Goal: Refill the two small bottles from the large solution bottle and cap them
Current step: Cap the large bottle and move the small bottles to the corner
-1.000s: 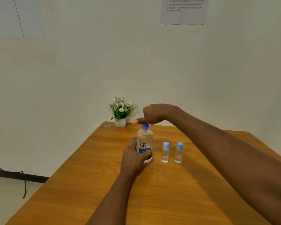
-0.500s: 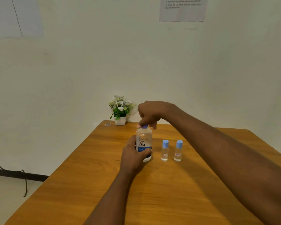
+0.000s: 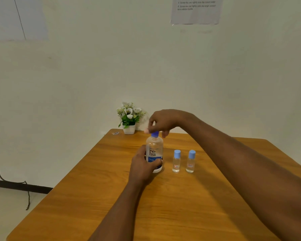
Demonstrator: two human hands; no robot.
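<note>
The wooden worktop carries everything. The big bottle stands upright near its middle, toward the far edge. My left hand wraps the bottle's lower half, thumb across the blue label. My right hand curls over its top. A plant sits at the far left corner. Just right of the big bottle stand the 2 capped small ones, left small bottle and right small bottle, close but apart. My right fingertips pinch the blue cap.
</note>
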